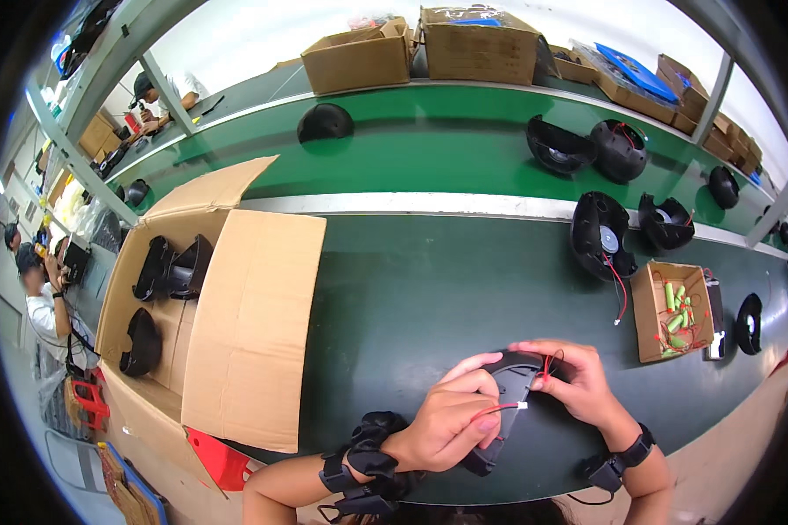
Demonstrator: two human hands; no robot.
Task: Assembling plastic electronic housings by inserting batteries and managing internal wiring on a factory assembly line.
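Both hands hold a curved black plastic shell (pixel 508 398) over the near edge of the matte green table (pixel 411 289). The left hand (pixel 451 420) grips its rim; the right hand (pixel 578 376) pinches thin red wires (pixel 547 363).

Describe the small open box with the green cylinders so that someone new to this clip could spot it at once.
Start from the dark green bench top in front of the person and go to its right end, past the right hand. There sits a small open cardboard box beside black dome-shaped shells. Unlike the large carton on the left, which holds black shells, it holds light green cylinders with red wires.
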